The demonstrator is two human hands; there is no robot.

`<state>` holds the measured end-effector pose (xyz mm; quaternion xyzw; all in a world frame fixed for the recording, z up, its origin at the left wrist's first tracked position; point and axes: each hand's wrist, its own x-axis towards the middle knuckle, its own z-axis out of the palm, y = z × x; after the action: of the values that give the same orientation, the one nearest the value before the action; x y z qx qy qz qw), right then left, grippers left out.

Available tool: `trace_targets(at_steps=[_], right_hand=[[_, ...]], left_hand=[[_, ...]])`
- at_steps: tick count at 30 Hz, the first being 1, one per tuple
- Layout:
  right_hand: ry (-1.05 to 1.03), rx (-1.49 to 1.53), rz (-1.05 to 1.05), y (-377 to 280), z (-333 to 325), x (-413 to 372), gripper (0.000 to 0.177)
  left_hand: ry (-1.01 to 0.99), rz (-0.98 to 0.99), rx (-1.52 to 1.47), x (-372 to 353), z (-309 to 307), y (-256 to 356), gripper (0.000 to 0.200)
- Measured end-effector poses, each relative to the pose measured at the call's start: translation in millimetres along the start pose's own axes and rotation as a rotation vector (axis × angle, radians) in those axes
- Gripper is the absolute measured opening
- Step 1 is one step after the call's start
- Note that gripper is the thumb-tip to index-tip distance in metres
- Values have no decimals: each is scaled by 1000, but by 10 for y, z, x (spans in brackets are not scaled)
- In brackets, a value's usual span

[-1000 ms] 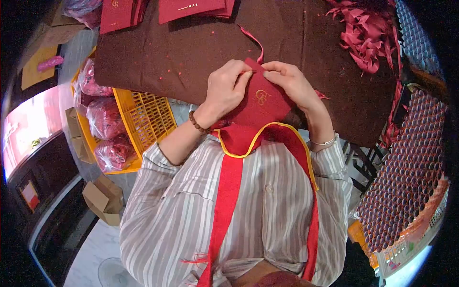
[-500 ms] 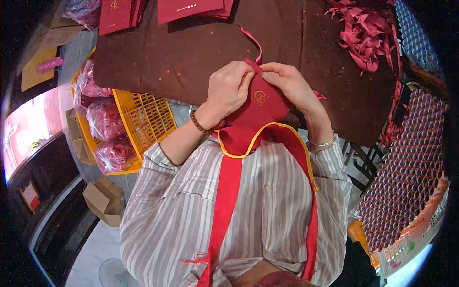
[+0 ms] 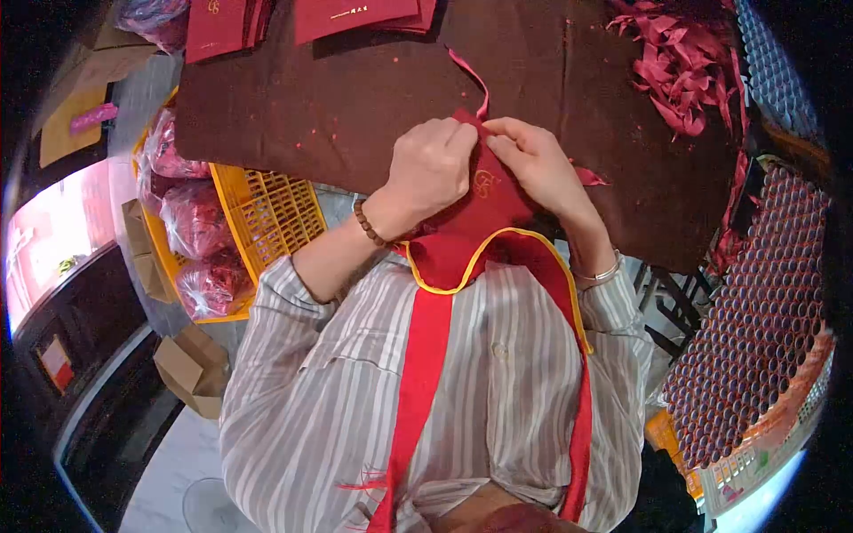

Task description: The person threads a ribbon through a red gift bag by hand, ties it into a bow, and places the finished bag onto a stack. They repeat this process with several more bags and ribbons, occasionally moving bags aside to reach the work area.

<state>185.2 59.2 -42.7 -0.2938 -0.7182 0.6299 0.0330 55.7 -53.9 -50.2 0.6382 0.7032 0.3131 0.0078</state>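
A dark red flat piece with a gold emblem (image 3: 499, 182), which looks like a small paper bag, is held up in front of my chest. My left hand (image 3: 431, 164) is closed on its upper left edge, knuckles up, fingertips hidden. My right hand (image 3: 538, 164) pinches the upper right edge with thumb and fingers, close beside the left. A narrow red ribbon (image 3: 480, 82) runs from the top edge between my hands onto the brown cloth. Whether the ribbon is attached to the piece is hidden by my fingers.
The brown-covered table (image 3: 373, 115) carries stacked red pieces (image 3: 355, 18) at the back and a pile of red ribbons (image 3: 680, 71) at the right. A yellow crate (image 3: 275, 213) with plastic-wrapped red bundles (image 3: 197, 218) stands left. A tall patterned stack (image 3: 755, 320) is at the right.
My left hand has rolled over, its knuckles now turned more toward me and covering more of the red piece. My right hand stays almost in place.
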Motion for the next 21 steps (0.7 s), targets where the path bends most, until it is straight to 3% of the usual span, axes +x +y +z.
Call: trace_targets(at_steps=[5,11,16,21], right_hand=[[33,-84,-14,-2,25,1,30],[72,-157,-91,-49,24,-32,29],[59,-111,-102,-24,55,-13,28],[67,-154,-48,-21,28,-2,28]], left_hand=[[4,79,44,14,-17,10,9],[-30,58,34,44,-54,-3,7],[-135,-44,-181,92,-87,-88,7],[-118,-18,-126,42,-88,-43,9]])
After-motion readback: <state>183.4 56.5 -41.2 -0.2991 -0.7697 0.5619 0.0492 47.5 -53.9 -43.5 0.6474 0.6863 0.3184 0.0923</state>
